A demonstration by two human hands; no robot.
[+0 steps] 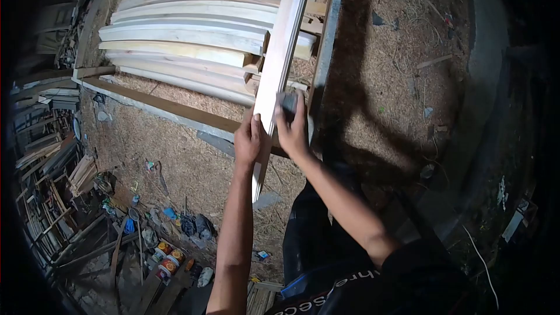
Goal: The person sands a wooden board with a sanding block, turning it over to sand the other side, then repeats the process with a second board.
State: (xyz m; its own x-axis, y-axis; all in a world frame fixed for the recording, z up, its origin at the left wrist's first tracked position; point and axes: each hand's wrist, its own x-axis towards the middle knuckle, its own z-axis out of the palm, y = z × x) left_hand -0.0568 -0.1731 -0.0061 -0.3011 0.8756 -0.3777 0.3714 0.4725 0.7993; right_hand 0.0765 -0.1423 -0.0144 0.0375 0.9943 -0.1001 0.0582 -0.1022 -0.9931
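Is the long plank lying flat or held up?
Held up: the left hand grips the plank, whose near end hangs free.

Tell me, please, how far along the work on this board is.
Perhaps done: pale boards stacked behind. In hand: the left hand steadies the long board while the right hand presses a dark block on it. Left: apparently the stretch above.

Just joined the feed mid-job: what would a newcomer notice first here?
The long pale board running up the middle, with the left hand clasping its edge and the right hand pressing a small grey block on it. Upper left, a stack of pale planks lies over the sawdust floor.
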